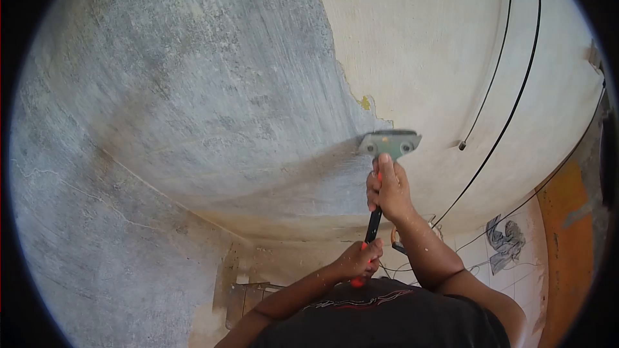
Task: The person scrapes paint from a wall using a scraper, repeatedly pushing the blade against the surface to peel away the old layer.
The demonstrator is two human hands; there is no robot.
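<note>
Two hands are gripping one scraper (374, 222) at centre right of the frame. The right hand (389, 188) has its fingers closed high on the handle, and the left hand (358, 260) is closed on the orange end. Its blade (389, 144) is pressed to the wall (193, 90) at the edge of the cream paint (438, 38).

A black short-sleeved T-shirt (412, 325) is worn, and only its chest and shoulder parts are seen at the lower edge of the view. A graphic print (361, 300) in red with pale outlines is carried across its front, in stretched, angular shapes whose wording cannot be read. Below the sleeves both arms are left bare, as are the left hand (360, 261) and the right hand (389, 191).
</note>
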